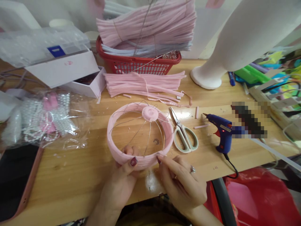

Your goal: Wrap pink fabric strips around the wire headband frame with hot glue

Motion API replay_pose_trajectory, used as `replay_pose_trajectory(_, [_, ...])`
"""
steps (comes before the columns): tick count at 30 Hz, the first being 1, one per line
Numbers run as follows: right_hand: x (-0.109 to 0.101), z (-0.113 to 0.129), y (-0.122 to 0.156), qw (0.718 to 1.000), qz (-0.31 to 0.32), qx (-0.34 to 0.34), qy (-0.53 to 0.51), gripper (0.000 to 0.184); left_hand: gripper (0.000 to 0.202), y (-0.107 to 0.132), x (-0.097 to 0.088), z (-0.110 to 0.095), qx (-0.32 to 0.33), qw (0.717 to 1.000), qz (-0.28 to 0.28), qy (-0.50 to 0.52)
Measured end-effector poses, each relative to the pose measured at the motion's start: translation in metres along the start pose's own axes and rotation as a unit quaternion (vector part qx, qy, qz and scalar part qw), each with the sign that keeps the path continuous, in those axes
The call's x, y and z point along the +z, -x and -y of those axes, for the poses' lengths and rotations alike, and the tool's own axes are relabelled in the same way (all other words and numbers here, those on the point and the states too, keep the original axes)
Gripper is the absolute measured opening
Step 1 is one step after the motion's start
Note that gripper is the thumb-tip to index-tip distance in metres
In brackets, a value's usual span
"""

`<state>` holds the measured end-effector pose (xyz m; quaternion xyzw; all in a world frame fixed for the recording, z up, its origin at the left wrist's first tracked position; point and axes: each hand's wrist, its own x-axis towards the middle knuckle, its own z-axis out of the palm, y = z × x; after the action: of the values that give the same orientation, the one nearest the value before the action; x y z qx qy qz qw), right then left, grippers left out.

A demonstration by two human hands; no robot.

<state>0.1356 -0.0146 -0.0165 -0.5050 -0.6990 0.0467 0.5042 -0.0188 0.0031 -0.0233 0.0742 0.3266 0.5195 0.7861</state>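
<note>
A pink ring-shaped frame (113,144), wrapped in fuzzy strips, is held up over the table near its front edge. Thin wire spokes run from its rim to a small pink coiled disc (150,113). My left hand (123,179) grips the near rim, thumb outside and fingers inside. My right hand (183,179) pinches the rim's near right part between thumb and index finger; a ring sits on one finger. Right of the frame lie scissors (184,135) with pale handles, blades partly apart. Farther right rests a blue glue gun (221,130) with a red light lit.
Pink pipe cleaners (141,83) lie in front of a red basket (141,64) heaped with more bundles. A white mannequin leg (211,69) stands at the back right. On the left are a bag of pearl strands (51,116), a white box (91,84) and a phone (18,179).
</note>
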Motion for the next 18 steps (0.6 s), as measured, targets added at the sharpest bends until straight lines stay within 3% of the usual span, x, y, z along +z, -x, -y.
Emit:
replay_pose_trajectory(9, [0.0014,0.0011,0.0026,0.998,0.034,0.011,0.049,0.053,0.031,-0.0023,-0.0062,0.0031,0.015,1.0,0.012,-0.009])
replay_pose_trajectory(18, [0.0019,-0.0023,0.0095,0.998,0.059,0.018,-0.023,0.057,0.033,-0.0022,-0.0006,-0.002,0.003,1.0,0.003,-0.001])
